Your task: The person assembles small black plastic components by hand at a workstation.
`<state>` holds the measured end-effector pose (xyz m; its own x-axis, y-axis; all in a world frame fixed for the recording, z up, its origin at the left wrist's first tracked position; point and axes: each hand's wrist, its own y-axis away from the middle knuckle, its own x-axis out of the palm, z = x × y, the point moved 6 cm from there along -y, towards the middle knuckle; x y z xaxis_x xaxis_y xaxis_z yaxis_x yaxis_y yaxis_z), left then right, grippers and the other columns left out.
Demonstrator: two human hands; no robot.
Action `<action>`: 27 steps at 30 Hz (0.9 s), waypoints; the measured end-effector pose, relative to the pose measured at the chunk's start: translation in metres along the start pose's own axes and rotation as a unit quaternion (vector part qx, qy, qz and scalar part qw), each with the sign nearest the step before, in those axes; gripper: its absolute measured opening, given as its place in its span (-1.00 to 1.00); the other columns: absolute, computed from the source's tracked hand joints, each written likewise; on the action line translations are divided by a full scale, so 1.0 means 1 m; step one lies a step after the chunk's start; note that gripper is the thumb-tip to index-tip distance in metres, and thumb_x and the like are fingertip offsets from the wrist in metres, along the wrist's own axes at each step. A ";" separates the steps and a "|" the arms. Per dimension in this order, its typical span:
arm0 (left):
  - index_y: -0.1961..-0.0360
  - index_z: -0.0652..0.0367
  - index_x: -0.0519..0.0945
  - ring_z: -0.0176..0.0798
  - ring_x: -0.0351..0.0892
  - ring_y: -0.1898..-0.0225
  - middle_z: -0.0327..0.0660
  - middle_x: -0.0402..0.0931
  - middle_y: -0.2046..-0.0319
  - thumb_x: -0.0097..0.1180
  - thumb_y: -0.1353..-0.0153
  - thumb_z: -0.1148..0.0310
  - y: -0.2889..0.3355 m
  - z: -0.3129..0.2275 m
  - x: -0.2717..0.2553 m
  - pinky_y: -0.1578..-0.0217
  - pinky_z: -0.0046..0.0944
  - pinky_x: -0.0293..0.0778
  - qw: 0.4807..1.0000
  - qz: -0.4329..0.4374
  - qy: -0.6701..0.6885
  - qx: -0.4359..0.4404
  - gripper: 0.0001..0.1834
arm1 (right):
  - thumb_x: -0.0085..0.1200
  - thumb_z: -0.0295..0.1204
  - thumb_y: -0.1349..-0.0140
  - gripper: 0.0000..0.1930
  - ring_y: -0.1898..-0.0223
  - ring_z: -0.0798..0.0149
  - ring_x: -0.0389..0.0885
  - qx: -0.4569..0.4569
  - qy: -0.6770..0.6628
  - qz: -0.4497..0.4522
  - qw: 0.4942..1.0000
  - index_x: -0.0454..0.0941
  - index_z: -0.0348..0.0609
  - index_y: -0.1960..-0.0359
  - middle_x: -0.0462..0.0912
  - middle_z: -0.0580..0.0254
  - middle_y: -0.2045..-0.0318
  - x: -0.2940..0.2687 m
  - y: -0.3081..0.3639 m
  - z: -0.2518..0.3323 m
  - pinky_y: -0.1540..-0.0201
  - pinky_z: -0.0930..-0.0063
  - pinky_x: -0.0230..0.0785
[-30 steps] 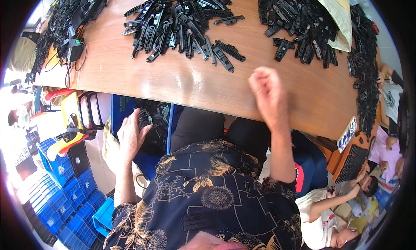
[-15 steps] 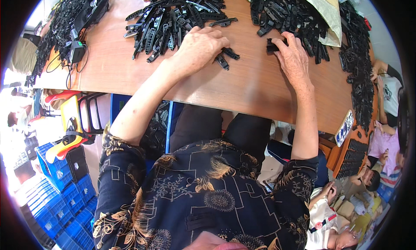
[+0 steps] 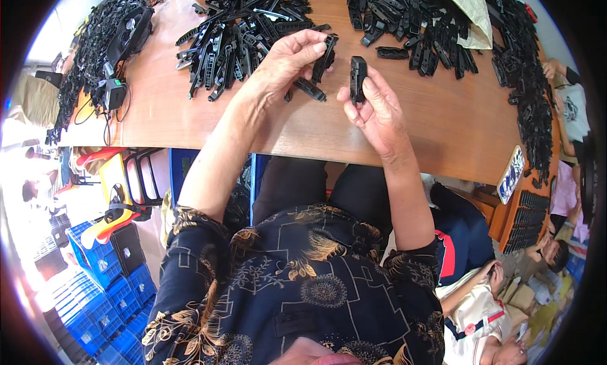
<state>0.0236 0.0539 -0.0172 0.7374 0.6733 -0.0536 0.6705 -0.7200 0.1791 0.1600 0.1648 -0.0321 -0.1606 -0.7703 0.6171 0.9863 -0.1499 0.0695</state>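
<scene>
Over the wooden table point(image 3: 253, 132), my left hand point(image 3: 292, 60) pinches a narrow black plastic part point(image 3: 324, 60) between thumb and fingers. My right hand point(image 3: 381, 109) grips a thicker black plastic piece point(image 3: 358, 79), held upright and apart from the left hand's part. Just below the left fingers, a loose black part point(image 3: 310, 89) lies on the tabletop. Beyond my left hand spreads a heap of long black plastic parts point(image 3: 231, 46). Past my right hand is a second heap of chunkier black pieces point(image 3: 436, 52), with a single piece point(image 3: 392, 53) lying at its near side.
A pale sack point(image 3: 471, 17) leans over the right heap. More black parts point(image 3: 534, 125) line the table's right end, near a patterned phone point(image 3: 511, 174). A small black device with a cable point(image 3: 115, 94) stands left. Blue crates point(image 3: 95, 254) are stacked at lower left; other people sit right.
Both hands have risen off the tabletop and come closer together, the right moving left and nearer me. Each now visibly holds a black part up. The view has shifted slightly.
</scene>
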 end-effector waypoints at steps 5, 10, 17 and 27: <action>0.03 0.24 0.56 -0.34 0.66 0.25 -0.19 0.64 0.23 0.06 -0.34 0.43 0.019 0.010 0.024 0.16 -0.30 0.64 0.900 0.067 0.430 0.032 -0.78 | -0.12 -0.24 -0.45 -0.57 0.57 0.47 0.35 0.019 -0.131 0.024 0.991 0.29 -0.22 -0.24 0.58 0.12 0.37 0.018 -0.002 -0.010 0.56 0.72 0.10; 0.02 0.23 0.56 -0.38 0.64 0.21 -0.23 0.64 0.21 0.08 -0.33 0.42 0.031 0.021 0.024 0.16 -0.35 0.60 0.870 0.046 0.490 0.037 -0.77 | -0.13 -0.25 -0.45 -0.61 0.60 0.51 0.31 0.030 -0.109 0.019 0.993 0.33 -0.22 -0.19 0.54 0.17 0.41 0.031 -0.003 -0.017 0.58 0.72 0.10; 0.11 0.21 0.60 -0.46 0.59 0.31 -0.27 0.64 0.26 0.12 -0.31 0.42 0.040 0.036 0.015 0.25 -0.45 0.52 0.894 -0.030 0.444 0.045 -0.83 | -0.12 -0.27 -0.46 -0.68 0.61 0.54 0.32 0.043 -0.117 0.007 0.992 0.39 -0.23 -0.08 0.55 0.20 0.42 0.042 -0.001 -0.031 0.58 0.74 0.08; -0.07 0.21 0.41 -0.49 0.44 0.28 -0.29 0.50 0.19 -0.03 -0.42 0.41 0.076 0.010 0.030 0.22 -0.46 0.43 0.978 -0.121 0.165 0.049 -0.75 | -0.14 -0.36 -0.46 -0.74 0.58 0.65 0.27 -0.090 0.216 -0.076 0.969 0.42 -0.21 -0.07 0.55 0.32 0.44 0.037 0.003 -0.024 0.55 0.78 0.13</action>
<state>0.0973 0.0172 -0.0145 0.5011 0.8313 0.2406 0.8383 -0.5353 0.1036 0.1562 0.1212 -0.0278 -0.3440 -0.9122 0.2228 0.9330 -0.3587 -0.0279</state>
